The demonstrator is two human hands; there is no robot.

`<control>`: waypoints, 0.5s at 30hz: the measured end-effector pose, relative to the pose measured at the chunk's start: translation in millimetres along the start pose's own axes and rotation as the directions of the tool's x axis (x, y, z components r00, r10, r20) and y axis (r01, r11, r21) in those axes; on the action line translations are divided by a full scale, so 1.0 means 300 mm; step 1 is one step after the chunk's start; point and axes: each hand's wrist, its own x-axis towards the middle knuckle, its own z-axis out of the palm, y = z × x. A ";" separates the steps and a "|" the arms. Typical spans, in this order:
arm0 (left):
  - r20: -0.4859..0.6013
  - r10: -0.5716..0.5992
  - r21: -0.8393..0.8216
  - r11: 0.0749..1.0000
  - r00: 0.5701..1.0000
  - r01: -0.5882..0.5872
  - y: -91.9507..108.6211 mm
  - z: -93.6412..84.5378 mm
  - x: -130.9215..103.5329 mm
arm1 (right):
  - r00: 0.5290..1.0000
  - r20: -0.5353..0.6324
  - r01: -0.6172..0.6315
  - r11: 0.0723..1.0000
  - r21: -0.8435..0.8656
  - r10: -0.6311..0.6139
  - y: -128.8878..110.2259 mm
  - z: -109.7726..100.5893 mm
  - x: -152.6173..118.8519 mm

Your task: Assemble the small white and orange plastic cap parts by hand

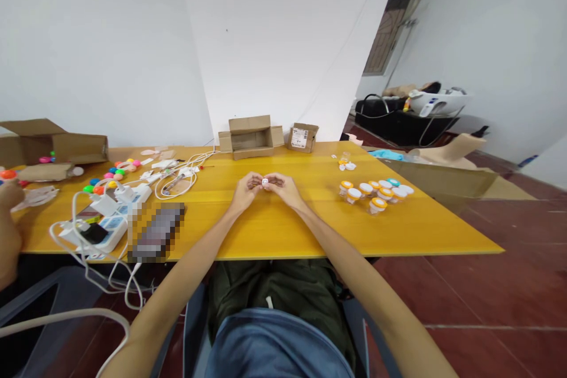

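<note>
Above a yellow table, a left hand and a right hand held a small white dotted cube between them. Lidded jars clustered to the right; a power strip lay left, an open cardboard box beyond.

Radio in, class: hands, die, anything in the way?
Left hand, right hand: both on die. Die between them, spots showing. Jars to right, not in the way.

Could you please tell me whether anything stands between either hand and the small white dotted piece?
Nothing visible does. The left hand and right hand are on either side of the small white dotted piece, fingertips seemingly on it. The lidded containers stand off to the right, apart from both hands.
</note>
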 end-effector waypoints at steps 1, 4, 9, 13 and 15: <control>0.003 0.000 0.006 1.000 1.000 0.000 0.001 0.000 0.000 | 1.000 0.000 0.002 1.000 -0.005 -0.002 0.001 0.000 0.000; 0.008 0.000 0.020 1.000 1.000 0.000 0.001 0.002 -0.002 | 1.000 0.004 0.008 1.000 -0.023 -0.008 0.005 -0.002 0.002; 0.003 -0.002 0.051 0.999 1.000 0.002 0.003 0.003 -0.007 | 1.000 0.009 0.020 0.998 -0.057 -0.020 0.010 -0.005 0.004; -0.006 0.001 0.070 0.998 1.000 0.000 0.006 0.002 -0.009 | 0.999 0.009 0.034 0.995 -0.090 -0.033 0.010 -0.005 0.004; -0.010 0.004 0.075 0.997 1.000 -0.003 0.006 0.002 -0.009 | 0.999 0.007 0.043 0.994 -0.102 -0.043 0.010 -0.006 0.003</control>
